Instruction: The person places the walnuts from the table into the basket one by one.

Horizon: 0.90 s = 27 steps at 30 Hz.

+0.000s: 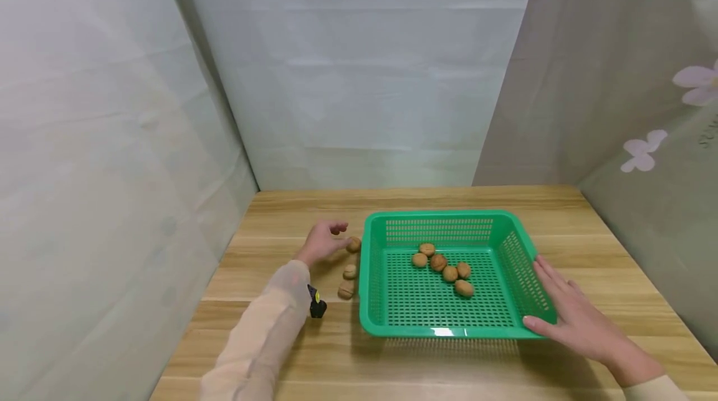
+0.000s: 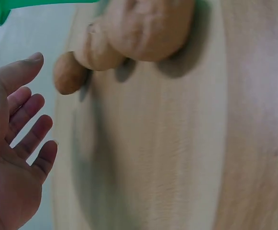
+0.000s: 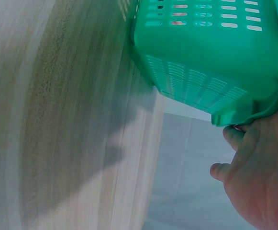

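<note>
My left hand is beside a walnut left of the green plastic basket. Its fingers are spread and loosely bent; in the left wrist view that hand holds nothing, with a gap between it and the nearby walnuts. Two more walnuts lie on the table along the basket's left side. Several walnuts sit inside the basket. At the basket's near right corner my right hand holds the rim, thumb over it and fingers along the outer side; two fingers stick out beneath the rim.
A small black object with a yellow mark is by the left sleeve. The wooden table is bordered by hanging cloth at the back and both sides.
</note>
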{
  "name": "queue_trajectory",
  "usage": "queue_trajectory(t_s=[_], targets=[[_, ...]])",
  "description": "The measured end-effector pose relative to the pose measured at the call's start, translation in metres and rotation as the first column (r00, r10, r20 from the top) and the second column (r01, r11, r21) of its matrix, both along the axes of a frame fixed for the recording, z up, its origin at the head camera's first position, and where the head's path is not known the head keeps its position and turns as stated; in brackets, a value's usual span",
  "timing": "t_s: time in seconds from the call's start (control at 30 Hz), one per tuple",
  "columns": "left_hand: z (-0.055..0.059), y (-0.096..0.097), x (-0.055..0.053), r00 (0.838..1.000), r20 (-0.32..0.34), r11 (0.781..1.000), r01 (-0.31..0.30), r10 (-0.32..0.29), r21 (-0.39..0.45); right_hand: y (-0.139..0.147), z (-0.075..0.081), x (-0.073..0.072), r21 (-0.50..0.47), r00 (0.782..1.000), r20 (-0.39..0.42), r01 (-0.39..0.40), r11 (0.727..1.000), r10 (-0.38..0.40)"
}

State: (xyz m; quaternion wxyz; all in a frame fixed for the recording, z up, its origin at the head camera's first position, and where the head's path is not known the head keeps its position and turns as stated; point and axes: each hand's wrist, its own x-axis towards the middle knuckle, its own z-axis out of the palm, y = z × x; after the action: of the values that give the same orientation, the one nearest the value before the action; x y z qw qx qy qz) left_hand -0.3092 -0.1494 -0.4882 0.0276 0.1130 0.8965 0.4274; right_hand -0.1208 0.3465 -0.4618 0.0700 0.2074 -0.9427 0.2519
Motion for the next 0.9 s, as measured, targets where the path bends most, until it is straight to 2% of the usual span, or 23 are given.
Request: queue_trajectory(t_s=[0.13, 0.43, 0.73, 0.9], targets=[[-0.008, 0.002, 0.001, 1.000, 0.025, 1.000, 0.000, 0.000, -0.015, -0.001, 0.001, 0.000, 0.002, 1.000, -0.004, 0.005, 1.000, -0.005], [-0.018, 0.015, 0.004, 1.000, 0.012, 1.000, -0.005, 0.005, -0.029, 0.000, 0.001, -0.001, 0.000, 1.000, -0.004, -0.001, 1.000, 0.001], [-0.028, 0.018, 0.004, 0.999, -0.020, 0.997, -0.033, 0.031, -0.075, 0.001, -0.002, -0.002, 0.008, 1.000, -0.011, -0.003, 1.000, 0.004], [-0.030, 0.016, 0.005, 0.998, -0.048, 0.994, -0.035, 0.030, -0.107, 0.000, -0.001, -0.002, 0.010, 1.000, -0.015, -0.008, 1.000, 0.008]])
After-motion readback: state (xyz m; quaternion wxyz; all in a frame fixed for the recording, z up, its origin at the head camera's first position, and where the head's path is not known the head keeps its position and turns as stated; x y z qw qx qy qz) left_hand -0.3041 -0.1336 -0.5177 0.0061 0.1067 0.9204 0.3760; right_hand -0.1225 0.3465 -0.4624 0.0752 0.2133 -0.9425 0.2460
